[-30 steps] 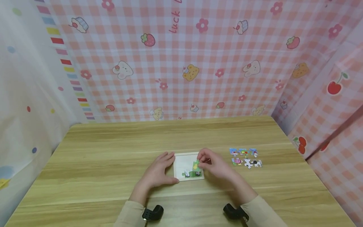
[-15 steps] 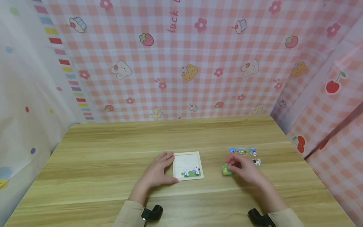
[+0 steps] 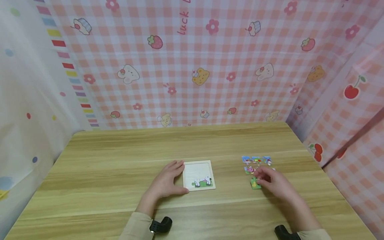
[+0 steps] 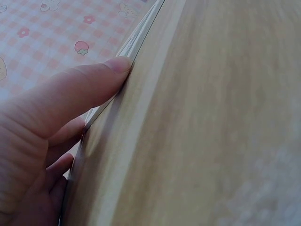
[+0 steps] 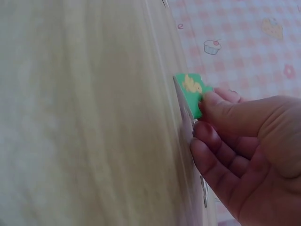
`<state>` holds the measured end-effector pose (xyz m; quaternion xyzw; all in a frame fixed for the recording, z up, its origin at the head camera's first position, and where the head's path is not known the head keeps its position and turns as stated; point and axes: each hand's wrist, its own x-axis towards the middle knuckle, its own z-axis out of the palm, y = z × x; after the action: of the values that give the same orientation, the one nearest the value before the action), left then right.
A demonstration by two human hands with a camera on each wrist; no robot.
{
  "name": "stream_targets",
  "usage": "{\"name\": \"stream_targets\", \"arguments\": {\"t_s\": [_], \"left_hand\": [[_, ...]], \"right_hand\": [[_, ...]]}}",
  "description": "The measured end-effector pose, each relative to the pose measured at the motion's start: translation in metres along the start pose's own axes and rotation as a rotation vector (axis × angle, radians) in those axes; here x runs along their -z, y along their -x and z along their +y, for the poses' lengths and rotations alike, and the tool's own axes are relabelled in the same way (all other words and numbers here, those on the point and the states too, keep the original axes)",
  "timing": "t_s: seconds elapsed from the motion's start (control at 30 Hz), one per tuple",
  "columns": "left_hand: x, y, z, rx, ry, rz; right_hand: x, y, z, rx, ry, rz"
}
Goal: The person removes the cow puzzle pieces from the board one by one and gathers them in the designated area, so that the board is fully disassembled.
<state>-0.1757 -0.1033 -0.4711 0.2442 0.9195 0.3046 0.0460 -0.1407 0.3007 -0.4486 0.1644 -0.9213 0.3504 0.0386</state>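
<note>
A square wooden puzzle tray [image 3: 196, 168] lies flat on the table, with joined pieces [image 3: 203, 181] showing white legs on green along its lower right. My left hand [image 3: 168, 180] rests at the tray's left side, thumb near its lower corner and fingertips at the upper one. In the left wrist view the thumb [image 4: 89, 84] touches the tray's edge. My right hand [image 3: 276, 183] pinches a green puzzle piece [image 3: 255, 184] with a yellow duck between thumb and fingers. In the right wrist view that piece [image 5: 190, 92] stands tilted close to the table; whether it touches is unclear.
Several loose puzzle pieces [image 3: 256, 160] lie in rows on the table beyond my right hand, which partly hides the nearer row. The wooden table [image 3: 120, 160] ends at a checked curtain [image 3: 180, 93] behind, with more cloth at both sides.
My right hand has moved right, from over the tray to below the loose pieces, carrying the green duck piece away from the tray. The left hand and tray stay put.
</note>
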Motion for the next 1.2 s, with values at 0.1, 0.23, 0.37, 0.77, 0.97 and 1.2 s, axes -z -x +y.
{"name": "stream_targets", "arguments": {"t_s": [0.1, 0.23, 0.37, 0.77, 0.97, 1.2], "left_hand": [[-0.001, 0.000, -0.001, -0.001, 0.001, 0.004], [-0.001, -0.001, -0.001, -0.003, 0.001, 0.007], [-0.001, 0.000, -0.001, -0.003, -0.007, 0.004], [0.000, 0.000, 0.000, -0.004, -0.001, 0.004], [0.000, 0.000, 0.001, 0.004, 0.016, 0.004], [0.000, 0.000, 0.001, 0.007, 0.015, 0.005]], "right_hand": [[-0.001, 0.000, 0.002, -0.012, 0.037, 0.006], [-0.004, -0.002, 0.003, -0.008, 0.068, 0.020], [-0.006, -0.003, 0.003, 0.002, 0.077, 0.033], [-0.005, -0.003, 0.002, 0.004, 0.083, 0.045], [-0.004, -0.006, -0.003, 0.045, 0.095, 0.041], [-0.017, -0.022, -0.020, 0.225, 0.021, 0.032]]}}
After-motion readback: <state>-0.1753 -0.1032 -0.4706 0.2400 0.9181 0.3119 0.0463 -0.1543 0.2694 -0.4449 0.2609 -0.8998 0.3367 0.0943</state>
